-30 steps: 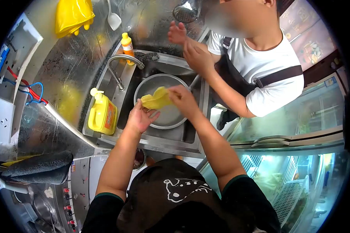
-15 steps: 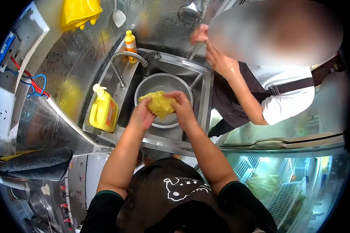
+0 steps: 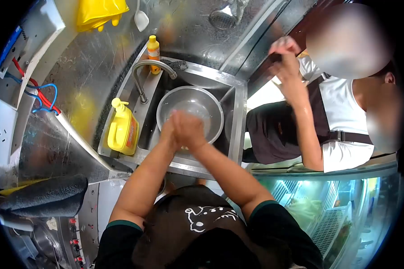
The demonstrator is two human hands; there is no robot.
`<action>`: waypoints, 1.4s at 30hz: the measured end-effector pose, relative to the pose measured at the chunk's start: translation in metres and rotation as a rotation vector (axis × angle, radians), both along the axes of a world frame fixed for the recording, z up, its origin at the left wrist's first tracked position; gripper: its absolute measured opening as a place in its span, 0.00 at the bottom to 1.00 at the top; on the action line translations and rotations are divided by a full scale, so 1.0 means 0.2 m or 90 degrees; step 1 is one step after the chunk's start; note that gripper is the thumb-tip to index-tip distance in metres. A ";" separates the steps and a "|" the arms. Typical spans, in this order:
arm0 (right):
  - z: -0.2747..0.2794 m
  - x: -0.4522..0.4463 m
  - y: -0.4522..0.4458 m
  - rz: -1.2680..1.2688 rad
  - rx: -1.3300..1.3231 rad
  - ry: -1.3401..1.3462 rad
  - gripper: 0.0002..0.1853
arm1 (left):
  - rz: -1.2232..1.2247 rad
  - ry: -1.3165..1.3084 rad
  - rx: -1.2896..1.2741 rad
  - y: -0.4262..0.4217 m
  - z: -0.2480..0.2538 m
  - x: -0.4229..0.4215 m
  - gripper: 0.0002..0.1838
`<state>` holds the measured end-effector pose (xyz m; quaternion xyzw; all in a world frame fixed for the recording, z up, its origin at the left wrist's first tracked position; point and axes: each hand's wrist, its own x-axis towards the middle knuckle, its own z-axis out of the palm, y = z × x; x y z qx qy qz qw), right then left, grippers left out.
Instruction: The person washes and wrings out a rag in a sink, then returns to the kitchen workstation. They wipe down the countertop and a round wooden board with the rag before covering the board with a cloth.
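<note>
Over the near part of the basin [image 3: 206, 103], the left hand [image 3: 169, 129] and right hand [image 3: 191, 129] are clasped tightly together, blurred. The cloth [image 3: 184, 147] is gripped between them, almost wholly hidden, above the basin's near rim.

Yellow cloth, in view half a second ago, now hidden by clasped hands [image 3: 185, 129]; round stainless-steel basin [image 3: 193, 104] upright in sink [image 3: 239, 116] below.
</note>
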<state>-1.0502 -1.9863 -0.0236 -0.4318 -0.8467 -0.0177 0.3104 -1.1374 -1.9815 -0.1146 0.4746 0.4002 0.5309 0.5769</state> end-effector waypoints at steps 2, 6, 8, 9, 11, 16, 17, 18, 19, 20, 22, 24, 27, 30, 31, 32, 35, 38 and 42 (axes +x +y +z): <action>-0.03 -0.05 -0.13 0.041 -0.033 0.006 0.11 | -0.136 -0.298 -0.059 0.08 -0.35 -0.08 0.19; -0.22 0.16 0.27 -0.110 -0.163 -0.098 0.17 | 0.112 -0.455 -0.479 -0.04 0.28 0.07 0.19; -0.18 0.18 0.33 -0.160 -0.276 -0.041 0.19 | 0.094 -0.374 -0.426 0.00 0.18 0.10 0.19; -0.16 0.19 0.38 -0.178 -0.329 -0.016 0.21 | 0.167 -0.404 -0.443 0.00 0.26 0.10 0.20; -0.23 0.27 0.43 -0.020 -0.535 0.147 0.24 | 0.168 -0.450 -0.369 0.03 0.20 0.02 0.17; -0.23 0.52 0.40 0.038 -0.820 0.412 0.17 | 0.149 -0.387 -0.233 0.08 0.20 -0.13 0.19; -0.28 0.55 0.43 0.069 -0.822 0.610 0.16 | 0.171 -0.390 -0.245 0.09 0.15 -0.11 0.18; -0.27 0.55 0.43 0.091 -0.769 0.645 0.17 | 0.196 -0.390 -0.260 0.09 0.10 -0.09 0.17; -0.24 0.53 0.41 0.112 -0.714 0.679 0.18 | 0.158 -0.435 -0.327 0.10 0.09 -0.08 0.17; -0.21 0.50 0.40 0.132 -0.656 0.711 0.19 | 0.118 -0.480 -0.393 0.11 0.10 -0.07 0.17; -0.17 0.39 0.32 0.139 -0.597 0.538 0.23 | 0.048 -0.520 -0.466 0.17 0.10 -0.04 0.16; -0.11 0.24 0.11 0.145 -0.454 0.355 0.21 | -0.008 -0.504 -0.497 0.19 0.07 0.00 0.17; -0.07 0.14 -0.05 0.155 -0.191 0.235 0.20 | 0.079 -0.268 -0.481 0.17 0.00 0.05 0.21; -0.30 0.19 0.17 -0.025 -0.224 0.162 0.16 | 0.031 -0.407 -0.419 0.11 -0.07 0.11 0.23; -0.32 0.24 0.30 -0.046 -0.194 0.026 0.11 | 0.131 -0.318 -0.440 0.10 0.18 0.18 0.23; -0.35 0.31 0.40 -0.072 -0.167 -0.112 0.08 | 0.226 -0.229 -0.463 0.09 0.32 0.21 0.23; -0.54 0.45 0.55 -0.082 -0.175 0.222 0.14 | 0.131 0.147 -0.217 0.36 0.03 0.06 0.20; -0.41 0.45 0.57 -0.106 -0.597 0.527 0.21 | 0.328 0.287 -0.179 0.54 -0.01 -0.13 0.21; -0.35 0.43 0.61 -0.014 -0.698 0.480 0.18 | 0.604 0.498 -0.098 0.74 -0.09 -0.32 0.34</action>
